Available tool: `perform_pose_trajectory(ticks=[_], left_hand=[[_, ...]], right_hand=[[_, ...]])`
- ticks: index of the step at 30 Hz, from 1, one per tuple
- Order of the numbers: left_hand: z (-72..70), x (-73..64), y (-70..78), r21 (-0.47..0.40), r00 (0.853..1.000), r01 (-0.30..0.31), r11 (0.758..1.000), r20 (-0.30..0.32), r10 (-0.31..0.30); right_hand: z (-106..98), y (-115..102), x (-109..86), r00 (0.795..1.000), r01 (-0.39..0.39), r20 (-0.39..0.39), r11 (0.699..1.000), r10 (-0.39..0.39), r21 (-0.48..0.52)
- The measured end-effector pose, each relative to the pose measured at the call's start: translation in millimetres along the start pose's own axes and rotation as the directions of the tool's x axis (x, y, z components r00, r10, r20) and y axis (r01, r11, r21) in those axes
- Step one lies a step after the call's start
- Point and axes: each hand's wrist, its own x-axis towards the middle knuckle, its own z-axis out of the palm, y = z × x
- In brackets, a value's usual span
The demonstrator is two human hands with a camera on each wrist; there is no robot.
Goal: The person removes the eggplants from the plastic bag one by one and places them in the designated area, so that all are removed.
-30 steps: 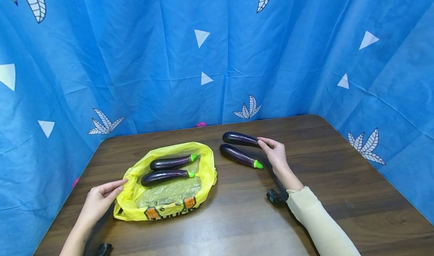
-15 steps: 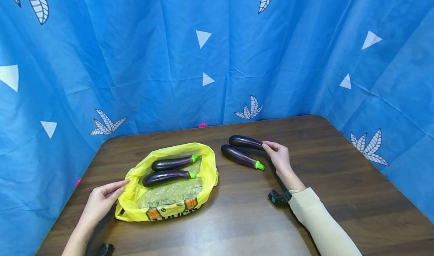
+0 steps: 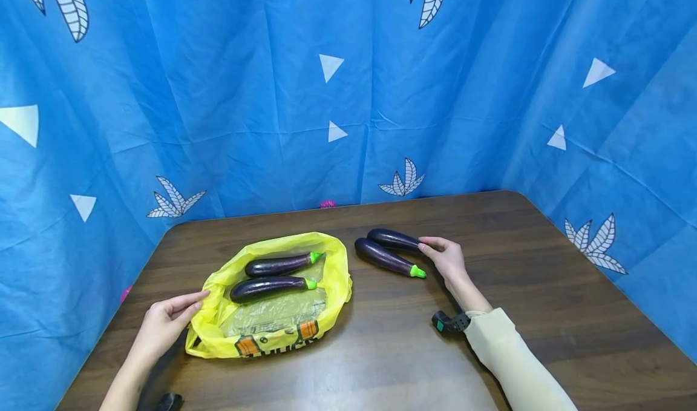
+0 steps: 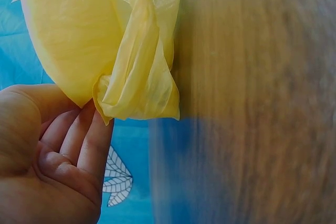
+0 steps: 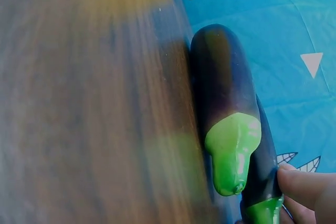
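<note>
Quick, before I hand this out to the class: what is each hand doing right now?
Left hand: closed, pinching the edge of the yellow bag.
Right hand: closed, holding the far eggplant near its green end.

In the head view, your right hand (image 3: 448,259) hides the stem (image 5: 264,213) of the eggplant (image 3: 392,239) nearest the worktop's (image 3: 397,338) far edge; your right wrist view crops that stem and blurs the worktop

Your head view is bright, glare paling the wooden table (image 3: 348,378) toward its near edge, shadow beside your right sleeve (image 3: 514,356); your wrist views blur the wood, though the nearer eggplant (image 5: 223,77) looks sharper.
</note>
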Motion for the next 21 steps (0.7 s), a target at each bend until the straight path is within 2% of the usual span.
perform_pose_trajectory(ticks=[8, 15, 21], left_hand=[[-1.4, -1.7, 0.4, 0.006, 1.0, 0.013, 1.0, 0.001, -0.013], [-0.1, -1.8, 0.8, -0.004, 1.0, -0.016, 1.0, -0.007, 0.016], [-0.4, -0.8, 0.9, 0.003, 1.0, -0.011, 1.0, -0.008, 0.012]], right_hand=[[2.0, 4.0, -1.4, 0.999, 0.011, 0.039, 1.0, -0.011, -0.019], [2.1, 6.4, -0.4, 0.998, 0.039, 0.046, 0.998, -0.037, -0.056], [3.6, 7.5, 0.4, 0.997, 0.063, 0.041, 0.995, -0.059, -0.078]])
